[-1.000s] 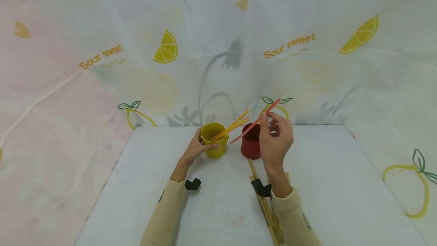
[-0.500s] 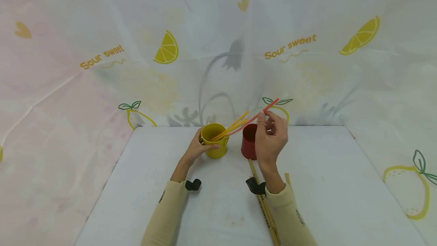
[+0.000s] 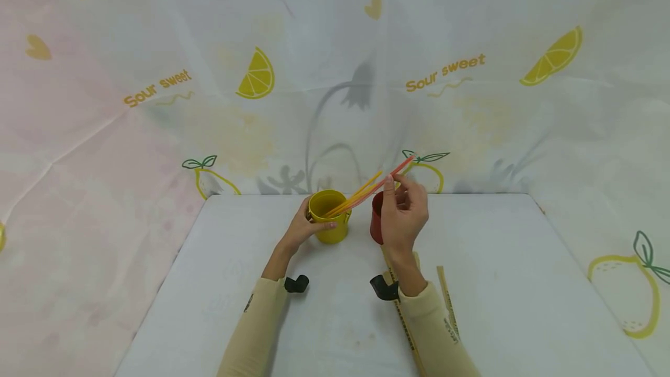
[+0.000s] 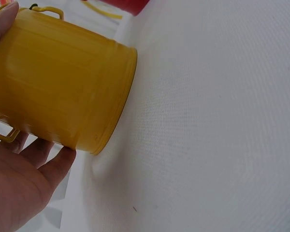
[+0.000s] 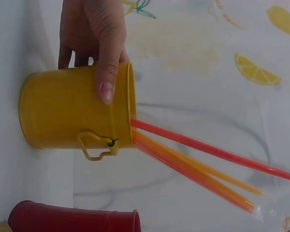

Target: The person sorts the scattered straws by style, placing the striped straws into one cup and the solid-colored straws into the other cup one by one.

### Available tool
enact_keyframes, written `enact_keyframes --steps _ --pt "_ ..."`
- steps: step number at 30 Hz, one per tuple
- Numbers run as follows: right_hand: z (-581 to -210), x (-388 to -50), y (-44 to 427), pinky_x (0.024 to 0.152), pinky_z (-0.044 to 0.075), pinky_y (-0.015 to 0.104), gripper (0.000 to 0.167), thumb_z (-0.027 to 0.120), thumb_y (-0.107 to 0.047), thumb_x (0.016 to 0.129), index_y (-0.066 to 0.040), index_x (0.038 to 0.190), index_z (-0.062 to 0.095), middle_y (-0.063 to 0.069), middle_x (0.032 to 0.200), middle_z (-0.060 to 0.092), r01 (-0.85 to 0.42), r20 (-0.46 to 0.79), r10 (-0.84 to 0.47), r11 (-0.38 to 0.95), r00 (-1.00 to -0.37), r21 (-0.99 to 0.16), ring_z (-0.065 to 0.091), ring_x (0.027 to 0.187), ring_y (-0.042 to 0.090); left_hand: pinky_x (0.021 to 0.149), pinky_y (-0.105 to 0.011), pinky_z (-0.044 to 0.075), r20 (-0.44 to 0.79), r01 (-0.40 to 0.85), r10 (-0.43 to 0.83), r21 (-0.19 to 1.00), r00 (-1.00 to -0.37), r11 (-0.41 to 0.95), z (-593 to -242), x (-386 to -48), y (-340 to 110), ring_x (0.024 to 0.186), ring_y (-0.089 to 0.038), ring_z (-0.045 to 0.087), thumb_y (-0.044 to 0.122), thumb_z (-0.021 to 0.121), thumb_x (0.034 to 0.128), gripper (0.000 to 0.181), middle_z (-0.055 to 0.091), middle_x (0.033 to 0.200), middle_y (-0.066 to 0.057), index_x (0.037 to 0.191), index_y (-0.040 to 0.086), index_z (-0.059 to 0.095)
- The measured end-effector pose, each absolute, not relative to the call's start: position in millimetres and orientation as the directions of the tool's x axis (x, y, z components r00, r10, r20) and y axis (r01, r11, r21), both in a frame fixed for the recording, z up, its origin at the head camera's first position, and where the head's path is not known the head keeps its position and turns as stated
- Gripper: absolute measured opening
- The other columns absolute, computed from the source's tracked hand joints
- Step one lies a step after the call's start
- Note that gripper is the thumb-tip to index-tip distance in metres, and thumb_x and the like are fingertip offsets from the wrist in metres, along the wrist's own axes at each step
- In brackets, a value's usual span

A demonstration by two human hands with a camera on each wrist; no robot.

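My left hand [image 3: 300,228] grips the yellow bucket [image 3: 335,231] round its side, thumb at the front; the bucket [image 4: 53,77] stands upright on the table. Orange and red straws [image 5: 203,179] lean out of its mouth in the right wrist view. Between thumb and fingers, my right hand [image 3: 405,211] pinches a red straw [image 3: 402,166]. That straw [image 5: 217,151] slants down to the bucket, its lower end at or inside the rim. Behind my right hand stands a red bucket [image 3: 376,220], partly hidden.
Pale wooden strips [image 3: 447,298] lie on the white table [image 3: 502,260], some under my right forearm. The red bucket [image 5: 77,217] is close beside the yellow one. A printed cloth [image 3: 335,74] hangs behind the table's back edge.
My right hand has moved left and slightly down, bringing the red straw's lower end from beside the yellow bucket to its mouth. My left hand and the yellow bucket have stayed in place.
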State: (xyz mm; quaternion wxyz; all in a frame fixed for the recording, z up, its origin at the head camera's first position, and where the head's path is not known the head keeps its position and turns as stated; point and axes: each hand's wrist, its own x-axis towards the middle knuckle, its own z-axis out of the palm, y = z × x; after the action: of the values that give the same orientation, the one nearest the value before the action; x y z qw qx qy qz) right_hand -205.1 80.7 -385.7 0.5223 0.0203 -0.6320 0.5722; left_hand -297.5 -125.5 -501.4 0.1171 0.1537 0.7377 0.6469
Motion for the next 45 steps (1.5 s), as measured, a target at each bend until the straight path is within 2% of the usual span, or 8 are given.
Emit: enact_keyframes --steps 5,11,14,22,29,34,45 --pt "-393 -205 78 0.057 0.038 0.02 0.007 0.069 0.004 0.088 0.009 0.094 0.069 0.024 0.077 0.051 -0.591 0.678 0.551 0.364 -0.486 -0.72 0.046 0.066 0.028 0.113 -0.05 0.026 0.019 0.068 0.375 0.991 -0.927 0.118 -501 -297 -126 0.134 -0.031 0.04 0.013 0.083 0.081 0.087 0.044 0.144 -0.014 0.15 0.01 0.03" --pt "-407 -209 76 0.057 0.039 0.019 0.005 0.069 0.006 0.086 0.01 0.09 0.069 0.025 0.08 0.053 -0.562 0.649 0.532 0.344 -0.544 -0.753 0.047 0.063 0.02 0.113 -0.05 0.026 0.016 0.063 0.375 0.992 -0.927 0.113 -502 -297 -125 0.134 -0.032 0.04 0.013 0.083 0.0811 0.087 0.044 0.144 -0.015 0.15 0.009 0.03" --pt "-423 -220 77 0.056 0.038 0.02 0.005 0.07 0.005 0.086 0.009 0.088 0.069 0.024 0.079 0.053 -0.566 0.648 0.527 0.335 -0.55 -0.753 0.046 0.061 0.022 0.113 -0.051 0.026 0.021 0.065 0.375 0.992 -0.927 0.105 -502 -297 -125 0.134 -0.032 0.039 0.012 0.082 0.081 0.087 0.043 0.145 -0.015 0.151 0.009 0.03" --pt "-457 -237 79 0.056 0.04 0.026 0.006 0.077 -0.008 0.085 -0.003 0.084 0.073 0.013 0.078 0.057 -0.52 0.637 0.527 0.375 -0.562 -0.768 0.051 0.063 0.025 0.114 -0.051 0.025 0.026 0.068 0.378 0.993 -0.925 0.099 -503 -297 -126 0.135 -0.033 0.038 0.012 0.082 0.0814 0.087 0.042 0.146 -0.016 0.151 0.009 0.029" --pt "-466 -239 76 0.06 0.041 0.024 0.014 0.075 -0.018 0.087 -0.004 0.087 0.073 0.018 0.083 0.057 -0.423 0.574 0.506 0.389 -0.644 -0.818 0.053 0.07 0.026 0.113 -0.051 0.026 0.036 0.077 0.376 0.993 -0.926 0.095 -502 -297 -125 0.134 -0.034 0.039 0.011 0.082 0.0809 0.088 0.043 0.145 -0.017 0.151 0.008 0.029" --pt "-473 -243 75 0.059 0.04 0.028 0.014 0.076 -0.021 0.087 -0.007 0.085 0.074 0.017 0.079 0.057 -0.355 0.549 0.498 0.434 -0.671 -0.828 0.052 0.068 0.023 0.112 -0.051 0.027 0.037 0.081 0.372 0.991 -0.927 0.105 -501 -296 -125 0.133 -0.035 0.04 0.013 0.083 0.0807 0.088 0.043 0.145 -0.017 0.15 0.007 0.03" --pt "-475 -245 73 0.062 0.041 0.031 0.014 0.076 -0.022 0.088 -0.008 0.089 0.075 0.015 0.08 0.057 -0.298 0.504 0.437 0.458 -0.745 -0.837 0.05 0.07 0.02 0.113 -0.05 0.028 0.026 0.073 0.361 0.99 -0.932 0.118 -499 -296 -124 0.132 -0.033 0.042 0.012 0.083 0.0804 0.087 0.045 0.144 -0.016 0.15 0.008 0.031"
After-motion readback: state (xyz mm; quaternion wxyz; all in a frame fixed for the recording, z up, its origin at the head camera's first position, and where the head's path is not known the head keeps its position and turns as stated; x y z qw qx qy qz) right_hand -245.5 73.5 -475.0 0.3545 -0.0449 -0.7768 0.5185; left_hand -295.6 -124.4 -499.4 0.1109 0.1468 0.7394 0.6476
